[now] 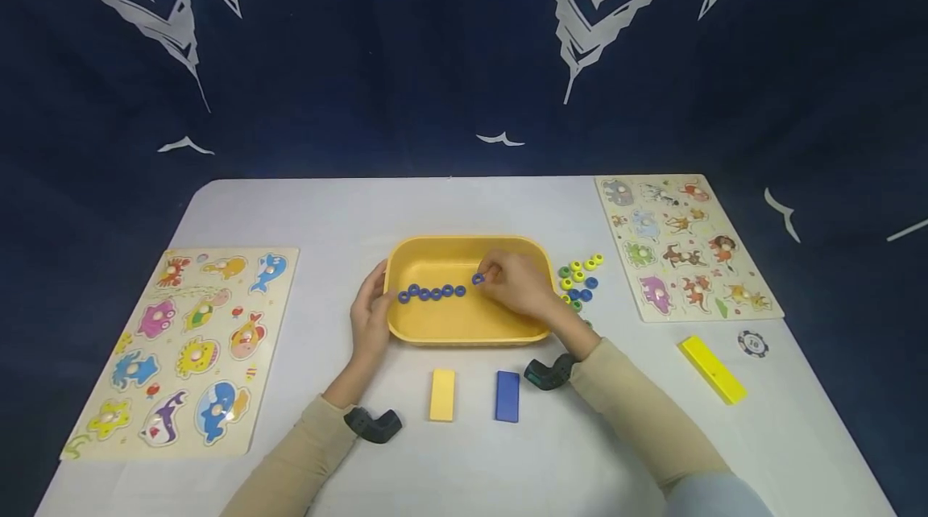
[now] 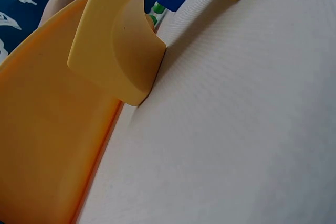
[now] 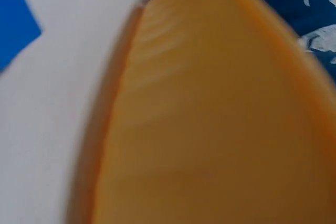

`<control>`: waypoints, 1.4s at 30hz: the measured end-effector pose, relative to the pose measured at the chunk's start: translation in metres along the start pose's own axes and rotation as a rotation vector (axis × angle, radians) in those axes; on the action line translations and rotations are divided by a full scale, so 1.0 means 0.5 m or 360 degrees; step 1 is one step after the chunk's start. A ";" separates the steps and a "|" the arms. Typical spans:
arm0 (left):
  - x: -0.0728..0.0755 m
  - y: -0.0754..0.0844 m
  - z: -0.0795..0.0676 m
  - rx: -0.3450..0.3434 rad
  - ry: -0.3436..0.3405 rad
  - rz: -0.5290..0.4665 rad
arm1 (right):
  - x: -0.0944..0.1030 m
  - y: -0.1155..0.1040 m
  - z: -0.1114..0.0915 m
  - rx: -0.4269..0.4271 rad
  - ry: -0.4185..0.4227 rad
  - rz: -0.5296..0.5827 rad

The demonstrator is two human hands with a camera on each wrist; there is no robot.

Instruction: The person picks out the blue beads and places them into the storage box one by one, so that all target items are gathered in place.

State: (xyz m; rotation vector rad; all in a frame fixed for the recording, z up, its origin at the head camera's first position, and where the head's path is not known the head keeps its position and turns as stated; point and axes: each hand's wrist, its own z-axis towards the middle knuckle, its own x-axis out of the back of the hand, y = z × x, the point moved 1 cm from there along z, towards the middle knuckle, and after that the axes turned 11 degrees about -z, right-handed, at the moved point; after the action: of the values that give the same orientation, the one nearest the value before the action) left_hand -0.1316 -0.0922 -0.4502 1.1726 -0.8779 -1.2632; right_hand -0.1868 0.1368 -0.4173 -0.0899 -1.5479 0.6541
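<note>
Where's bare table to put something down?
Bare white table lies behind the yellow tray, and between the left puzzle board and the left hand. It's crowded between the tray and the right puzzle board, with loose rings, and in front of the tray, with a cream block and a blue block.

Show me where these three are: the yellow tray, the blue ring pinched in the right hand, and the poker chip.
Yellow tray (image 1: 435,322): head view, bare floor near its front wall.
Pinched blue ring (image 1: 478,279): head view, its visible middle.
Poker chip (image 1: 752,344): head view, centre of its face.
</note>
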 end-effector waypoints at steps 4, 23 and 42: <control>-0.002 0.003 -0.001 0.0001 -0.0009 0.0009 | -0.017 -0.007 0.005 -0.0059 -0.0131 -0.0037; -0.005 0.004 -0.003 0.0018 -0.0007 0.0006 | -0.031 -0.018 0.007 0.0100 -0.0233 0.0013; -0.004 0.006 -0.003 0.0048 -0.0003 -0.0016 | 0.064 0.185 -0.166 -0.0435 0.0866 0.0466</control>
State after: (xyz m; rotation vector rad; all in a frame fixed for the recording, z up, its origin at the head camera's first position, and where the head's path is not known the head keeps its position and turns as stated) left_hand -0.1299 -0.0902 -0.4476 1.2012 -0.8960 -1.2630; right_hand -0.1431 0.2560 -0.4351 -0.6580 -1.0914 0.5791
